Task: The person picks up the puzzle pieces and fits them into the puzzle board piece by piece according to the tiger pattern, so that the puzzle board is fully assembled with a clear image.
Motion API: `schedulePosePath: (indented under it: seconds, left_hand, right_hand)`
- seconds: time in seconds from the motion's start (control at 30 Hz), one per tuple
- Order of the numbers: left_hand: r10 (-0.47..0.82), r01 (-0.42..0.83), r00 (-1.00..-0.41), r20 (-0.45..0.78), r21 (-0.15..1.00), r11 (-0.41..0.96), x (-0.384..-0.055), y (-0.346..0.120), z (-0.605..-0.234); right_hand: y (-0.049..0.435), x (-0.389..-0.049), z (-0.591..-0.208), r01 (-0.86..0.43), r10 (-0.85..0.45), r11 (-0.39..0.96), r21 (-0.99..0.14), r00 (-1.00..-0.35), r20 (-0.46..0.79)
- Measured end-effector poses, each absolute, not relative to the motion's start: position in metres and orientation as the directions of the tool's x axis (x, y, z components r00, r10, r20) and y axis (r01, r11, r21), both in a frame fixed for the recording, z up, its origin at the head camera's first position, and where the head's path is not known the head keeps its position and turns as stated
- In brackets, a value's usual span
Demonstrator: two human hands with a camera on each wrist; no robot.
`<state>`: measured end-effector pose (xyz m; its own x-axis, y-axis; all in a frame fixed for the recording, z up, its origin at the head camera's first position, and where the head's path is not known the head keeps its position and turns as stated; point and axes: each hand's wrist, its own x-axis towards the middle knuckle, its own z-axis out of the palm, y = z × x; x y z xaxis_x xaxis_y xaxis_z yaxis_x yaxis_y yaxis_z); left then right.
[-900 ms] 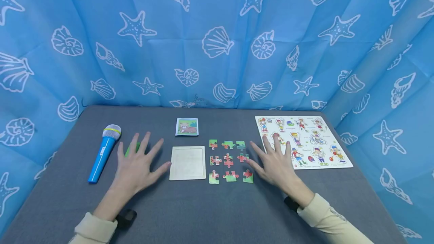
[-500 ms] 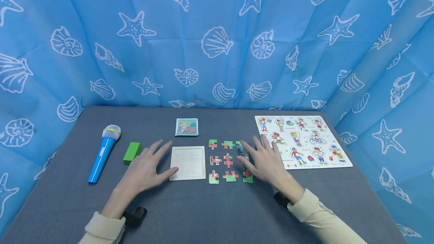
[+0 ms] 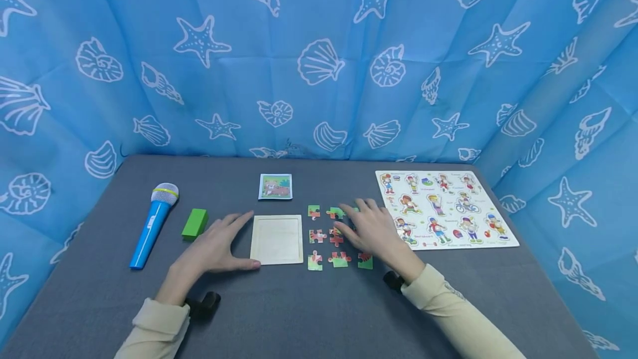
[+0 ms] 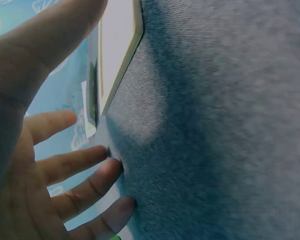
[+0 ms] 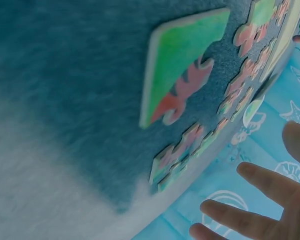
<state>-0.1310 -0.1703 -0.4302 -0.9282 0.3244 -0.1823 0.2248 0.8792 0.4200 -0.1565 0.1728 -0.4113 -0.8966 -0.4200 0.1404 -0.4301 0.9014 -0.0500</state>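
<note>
Beside the wooden puzzle tray [image 3: 277, 244], my left hand [image 3: 211, 249] has its fingers spread at the left edge and its thumb right at the near left corner. In the left wrist view the fingertips meet the grey cloth, with the tray [image 4: 121, 35] above them. My right hand [image 3: 375, 232] hovers with loose fingers over the right column of jigsaw pieces, hiding some of them. Several pieces lie apart in rows, including a green-and-red bottom piece [image 3: 340, 260]. The right wrist view shows a green and red-striped corner piece [image 5: 190, 55] flat on the cloth, apart from the fingers.
A small picture card [image 3: 276, 186] lies behind the tray. To the left are a green block [image 3: 195, 224] and a blue toy microphone [image 3: 153, 226]. A white puzzle board [image 3: 420, 216] with figures lies at the right. A blue curtain [image 3: 319, 104] hangs behind the table.
My left hand has moved right and nearer to the tray, uncovering the green block. My right hand has moved left from the puzzle board to over the jigsaw pieces.
</note>
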Motion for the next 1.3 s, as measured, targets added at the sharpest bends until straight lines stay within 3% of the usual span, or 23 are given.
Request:
schedulePosePath:
  seconds: [0.5,0.77,1.3]
  left_hand:
    - [0.283,0.162,-0.912,-0.299,0.371,0.914,-0.148,-0.16,-0.428]
    - [0.287,0.175,-0.919,-0.27,0.371,0.912,-0.15,-0.161,-0.434]
    - [0.274,0.161,-0.923,-0.27,0.373,0.914,-0.15,-0.161,-0.437]
  right_hand:
    - [0.13,-0.189,-0.406,-0.451,-0.463,0.873,-0.183,-0.886,-0.027]
    - [0.116,-0.203,-0.412,-0.41,-0.448,0.888,-0.207,-0.873,-0.194]
    - [0.114,-0.208,-0.419,-0.44,-0.489,0.861,-0.254,-0.854,-0.177]
